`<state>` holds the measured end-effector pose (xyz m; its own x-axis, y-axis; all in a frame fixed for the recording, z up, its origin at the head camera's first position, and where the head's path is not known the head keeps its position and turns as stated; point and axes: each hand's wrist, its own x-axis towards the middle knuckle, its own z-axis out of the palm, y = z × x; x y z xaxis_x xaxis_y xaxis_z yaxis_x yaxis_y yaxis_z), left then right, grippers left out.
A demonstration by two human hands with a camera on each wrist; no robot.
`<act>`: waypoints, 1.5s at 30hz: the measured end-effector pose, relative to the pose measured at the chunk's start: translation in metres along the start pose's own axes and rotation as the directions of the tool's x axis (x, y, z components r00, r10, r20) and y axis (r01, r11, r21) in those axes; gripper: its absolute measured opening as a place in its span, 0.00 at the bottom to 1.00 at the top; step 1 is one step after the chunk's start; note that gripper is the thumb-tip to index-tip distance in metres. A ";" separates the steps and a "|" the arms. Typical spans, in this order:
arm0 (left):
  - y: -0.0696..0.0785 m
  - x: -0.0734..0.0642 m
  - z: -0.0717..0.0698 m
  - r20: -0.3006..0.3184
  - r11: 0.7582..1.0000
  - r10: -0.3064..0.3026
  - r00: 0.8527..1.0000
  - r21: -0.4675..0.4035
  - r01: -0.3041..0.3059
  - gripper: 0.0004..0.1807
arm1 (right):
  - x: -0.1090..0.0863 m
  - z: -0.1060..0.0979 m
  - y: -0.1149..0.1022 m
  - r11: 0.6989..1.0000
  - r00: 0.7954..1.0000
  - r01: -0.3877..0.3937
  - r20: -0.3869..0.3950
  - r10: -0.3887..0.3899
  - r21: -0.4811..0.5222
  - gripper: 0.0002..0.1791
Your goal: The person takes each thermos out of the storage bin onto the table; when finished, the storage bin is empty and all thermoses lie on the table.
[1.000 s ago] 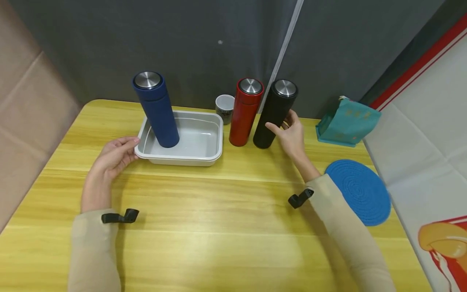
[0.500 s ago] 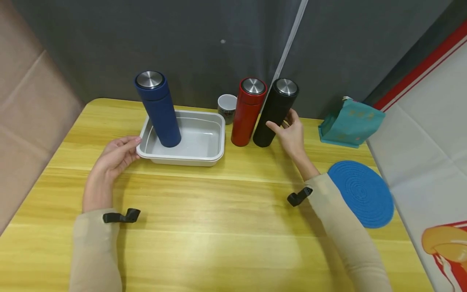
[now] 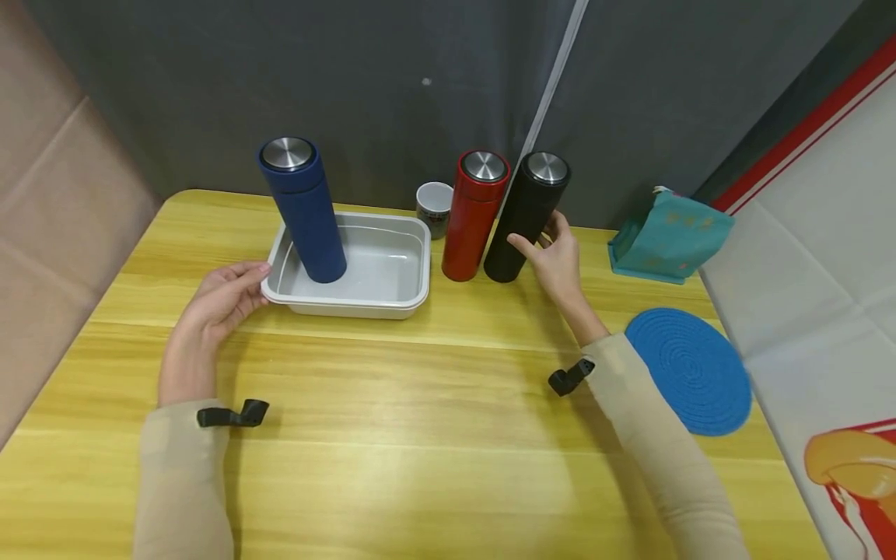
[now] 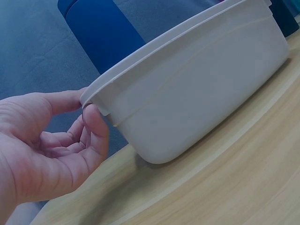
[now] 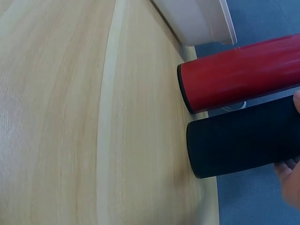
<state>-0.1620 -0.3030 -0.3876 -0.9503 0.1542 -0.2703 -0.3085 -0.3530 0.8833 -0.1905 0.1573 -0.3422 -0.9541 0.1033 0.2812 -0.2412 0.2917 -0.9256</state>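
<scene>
Your right hand (image 3: 558, 260) grips the black vacuum flask (image 3: 521, 214) just beside the red flask (image 3: 472, 225), which a leftward nudge could topple, while your left hand (image 3: 222, 299) pinches the plastic basin (image 3: 350, 309) by its rim.

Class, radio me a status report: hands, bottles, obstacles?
Left hand pinches tray; right hand grips black bottle. Blue bottle stands in tray. Red bottle between black bottle and tray, possibly obstructing.

Patterned cup (image 3: 432, 213) at the back of the desk (image 3: 392, 435), teal bag (image 3: 675, 237) (gold markings on its side), round ringed blue placemat (image 3: 693, 373).
</scene>
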 end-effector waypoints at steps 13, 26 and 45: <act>0.000 -0.001 0.000 -0.002 1.000 -0.007 1.000 0.014 0.007 0.06 | -0.003 -0.002 -0.001 1.000 1.000 -0.018 0.024 0.018 -0.006 0.35; 0.000 -0.002 -0.001 -0.008 1.000 -0.007 1.000 -0.002 0.007 0.04 | -0.014 -0.009 0.000 0.999 1.000 0.004 0.025 -0.005 0.037 0.34; 0.000 0.000 -0.001 0.001 1.000 -0.014 1.000 -0.011 0.014 0.04 | -0.045 -0.018 0.021 0.978 0.997 0.027 0.068 -0.042 0.206 0.32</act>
<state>-0.1622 -0.3038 -0.3875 -0.9459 0.1600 -0.2823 -0.3223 -0.3606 0.8753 -0.1497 0.1757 -0.3699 -0.9530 0.0259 0.3019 -0.2984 0.0919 -0.9500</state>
